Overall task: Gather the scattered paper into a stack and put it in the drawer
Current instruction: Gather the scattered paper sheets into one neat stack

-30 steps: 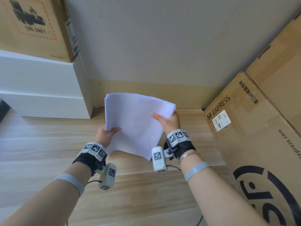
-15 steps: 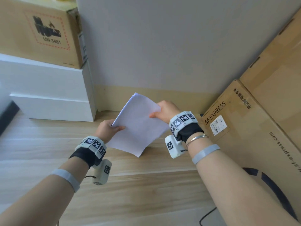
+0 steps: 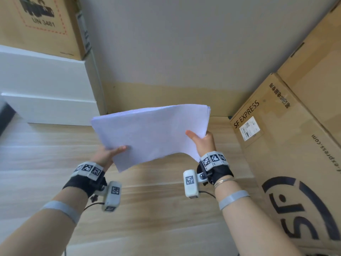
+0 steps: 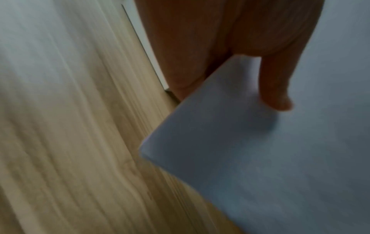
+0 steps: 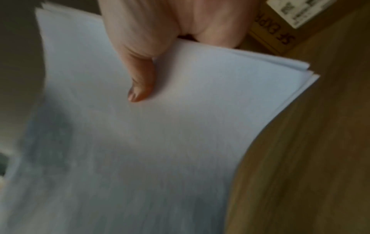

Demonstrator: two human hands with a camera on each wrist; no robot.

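Observation:
A stack of white paper (image 3: pixel 153 132) hangs in the air above the wooden floor, lying nearly flat and wide across the head view. My left hand (image 3: pixel 108 153) pinches its near left edge, thumb on top. My right hand (image 3: pixel 202 140) pinches the near right edge, thumb on top and fingers hidden beneath. In the left wrist view the paper stack (image 4: pixel 270 150) shows one corner under my thumb. The right wrist view shows the paper stack (image 5: pixel 160 126) with its sheets fanned slightly at the corner. No drawer front can be made out with certainty.
A white cabinet (image 3: pixel 46 93) stands at the left with a cardboard box (image 3: pixel 42 24) on top. A large SF Express carton (image 3: pixel 287 154) leans at the right. A grey wall (image 3: pixel 175 43) rises behind. The wooden floor (image 3: pixel 147 209) stretches below my arms.
The stack has turned from standing on a corner to lying wide and nearly flat. My hands have moved apart, the right one swinging out to the right edge.

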